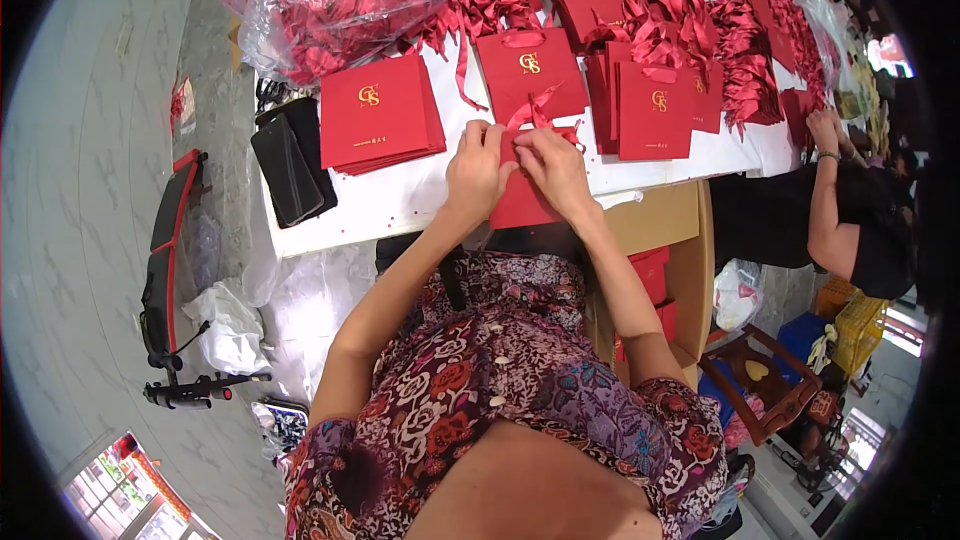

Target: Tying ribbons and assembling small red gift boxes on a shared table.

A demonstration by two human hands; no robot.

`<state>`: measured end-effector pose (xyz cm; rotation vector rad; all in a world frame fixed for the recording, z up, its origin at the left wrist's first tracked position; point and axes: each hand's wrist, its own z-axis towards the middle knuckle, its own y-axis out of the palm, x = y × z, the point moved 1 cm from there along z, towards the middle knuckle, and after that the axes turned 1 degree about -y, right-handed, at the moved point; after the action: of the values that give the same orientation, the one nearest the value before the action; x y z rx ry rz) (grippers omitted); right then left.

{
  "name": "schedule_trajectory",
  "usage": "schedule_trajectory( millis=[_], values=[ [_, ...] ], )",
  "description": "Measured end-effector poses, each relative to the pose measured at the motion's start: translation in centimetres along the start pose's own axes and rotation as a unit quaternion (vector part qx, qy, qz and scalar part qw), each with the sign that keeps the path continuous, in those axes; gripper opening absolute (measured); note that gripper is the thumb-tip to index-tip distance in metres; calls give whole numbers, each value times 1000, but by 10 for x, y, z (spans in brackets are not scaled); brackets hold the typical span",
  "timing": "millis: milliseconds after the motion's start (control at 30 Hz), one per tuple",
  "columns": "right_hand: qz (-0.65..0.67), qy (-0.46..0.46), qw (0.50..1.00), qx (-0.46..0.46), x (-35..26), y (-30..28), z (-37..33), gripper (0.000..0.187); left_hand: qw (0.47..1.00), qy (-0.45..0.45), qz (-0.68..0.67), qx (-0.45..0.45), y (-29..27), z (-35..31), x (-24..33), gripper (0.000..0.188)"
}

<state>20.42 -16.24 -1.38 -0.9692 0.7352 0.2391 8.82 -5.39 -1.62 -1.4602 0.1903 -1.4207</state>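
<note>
A red paper bag [524, 204] is between the person's two hands at the near edge of the table, its lower part reaching past the white tabletop [350, 216] toward the person's lap. The left hand [478, 170] has its fingers curled close together, pinching the bag near its top left side; the right hand [555, 168] has thumb and fingertips drawn in narrow, gripping the top edge on the other side, though the exact fingertip contact is partly hidden. A red ribbon [535, 106] rises in loops just beyond the fingers. Directly behind lies another red bag [530, 86] with a gold emblem and a ribbon handle. To the left sits a stack of flat red bags [372, 120], with a black phone-like item [288, 178] beside it. Beyond the stack is a clear plastic bag [340, 0] filled with red ribbon. To the right, more ribboned red bags [655, 118] stand grouped, and below the table edge is an open cardboard box [650, 218]. Farther right, a co-worker's bare arm [830, 210] reaches to the table.
</note>
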Motion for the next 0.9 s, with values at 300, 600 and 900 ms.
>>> schedule_trajectory(
  millis=[300,600,900],
  values=[
    [2,-8,1000,17,-5,0,-6,12,998,-19,-63,6,3,1,-6,36],
    [32,-50,997,49,-6,13,-15,13,962,-150,-219,-65,5,5,-18,17],
    [29,62,994,89,-18,16,-18,15,991,10,-98,85,0,-3,9,14]
  ],
)
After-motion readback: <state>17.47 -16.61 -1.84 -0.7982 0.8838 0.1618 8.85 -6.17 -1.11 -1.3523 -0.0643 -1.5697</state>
